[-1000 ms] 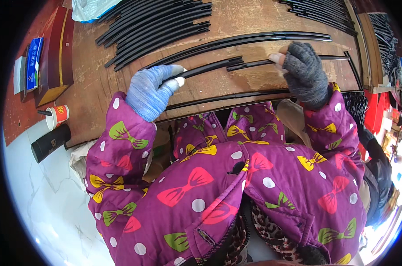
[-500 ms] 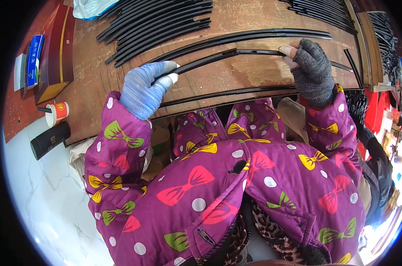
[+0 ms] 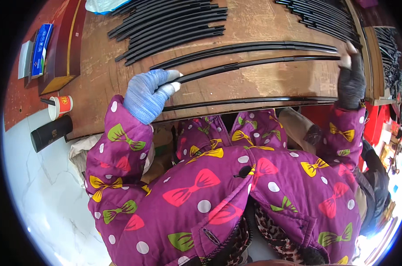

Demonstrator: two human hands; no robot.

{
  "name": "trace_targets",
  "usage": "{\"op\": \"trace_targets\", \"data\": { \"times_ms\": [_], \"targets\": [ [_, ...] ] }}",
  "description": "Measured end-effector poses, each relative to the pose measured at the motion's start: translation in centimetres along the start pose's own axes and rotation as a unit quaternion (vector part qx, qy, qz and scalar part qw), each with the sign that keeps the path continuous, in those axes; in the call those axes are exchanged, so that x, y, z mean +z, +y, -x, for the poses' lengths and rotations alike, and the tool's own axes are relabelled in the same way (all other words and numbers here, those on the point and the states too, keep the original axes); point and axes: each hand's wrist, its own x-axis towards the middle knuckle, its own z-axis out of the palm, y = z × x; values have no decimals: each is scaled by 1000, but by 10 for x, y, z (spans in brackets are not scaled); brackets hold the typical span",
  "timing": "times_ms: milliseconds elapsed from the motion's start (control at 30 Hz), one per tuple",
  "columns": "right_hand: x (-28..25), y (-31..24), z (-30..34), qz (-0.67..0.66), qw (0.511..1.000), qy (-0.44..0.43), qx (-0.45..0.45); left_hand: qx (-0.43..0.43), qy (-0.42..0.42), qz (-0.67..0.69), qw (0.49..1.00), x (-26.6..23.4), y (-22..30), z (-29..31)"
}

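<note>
The blue-gloved left hand [image 3: 148, 95] pinches a long, slim black rod [image 3: 265, 62] over the brown wooden worktop [image 3: 272, 84]; whether the grey-gloved right hand [image 3: 351, 82] grips, I can't tell. Probably light, springy; best held near both ends.

- We have bare table [image 3: 267, 84] between the held black rod [image 3: 229, 66] and the near-edge rods [image 3: 236, 101].
- Beyond, long rods [image 3: 249, 47] cross our way toward the gap between the stacked rods [image 3: 174, 32] and the far-right bundle [image 3: 320, 21].
- On our left, the dark red box [image 3: 59, 57] blocks us.
</note>
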Motion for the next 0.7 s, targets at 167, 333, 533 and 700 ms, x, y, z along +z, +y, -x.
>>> {"op": "trace_targets", "data": {
  "times_ms": [167,333,533,700],
  "targets": [
    [0,21,30,-387,876,-42,285,-23,-20,14,999,-1,11,1],
    [23,-31,36,-561,767,-61,307,-3,7,26,1000,6,10,1],
    [25,-96,37,-479,808,-197,281,67,5,35,997,21,24,-3],
    [29,-131,37,-520,726,-287,346,136,7,-31,990,33,31,-11]
  ]
}}
